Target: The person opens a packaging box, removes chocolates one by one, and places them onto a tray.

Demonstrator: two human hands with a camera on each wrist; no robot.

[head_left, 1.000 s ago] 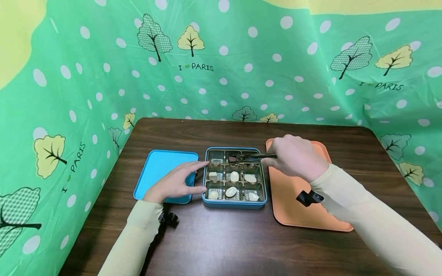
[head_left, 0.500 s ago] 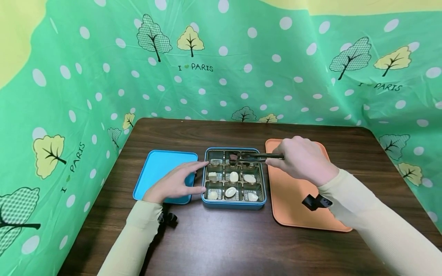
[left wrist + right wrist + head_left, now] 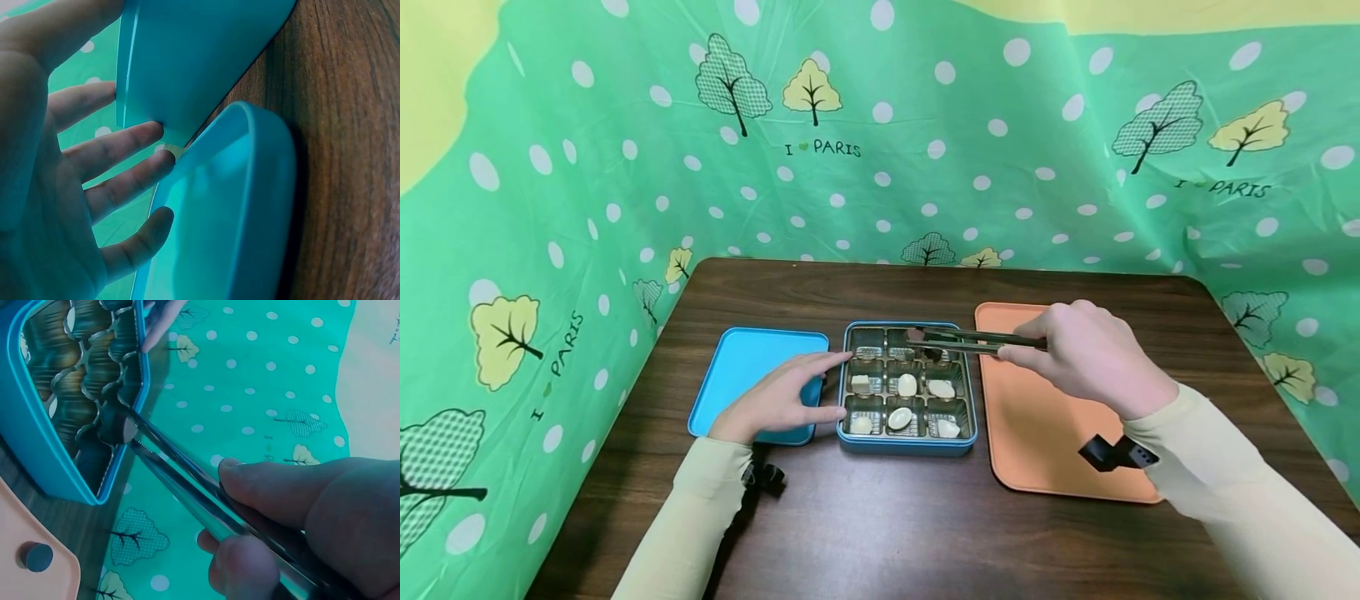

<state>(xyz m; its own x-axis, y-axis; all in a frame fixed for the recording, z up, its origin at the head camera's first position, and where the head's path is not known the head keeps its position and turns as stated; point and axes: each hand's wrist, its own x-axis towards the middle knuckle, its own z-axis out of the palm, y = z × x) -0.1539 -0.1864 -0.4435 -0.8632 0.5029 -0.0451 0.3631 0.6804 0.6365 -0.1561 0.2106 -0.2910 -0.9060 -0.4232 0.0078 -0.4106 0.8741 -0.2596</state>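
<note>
A blue tin box with a gold nine-cell insert sits mid-table. Several white chocolates fill its middle and front rows. My right hand grips metal tongs, whose tips pinch a dark round chocolate just above the back row; the right wrist view shows that chocolate over the box's rim. My left hand lies flat on the blue lid, with straight fingers touching the box's left wall.
An orange tray lies right of the box, under my right wrist; a small dark round piece sits on it in the right wrist view. A green dotted cloth walls the dark wooden table on three sides.
My right hand has drawn the tongs and the dark chocolate to the right, from over the back middle cell toward the tray side. The left hand has stayed put.
</note>
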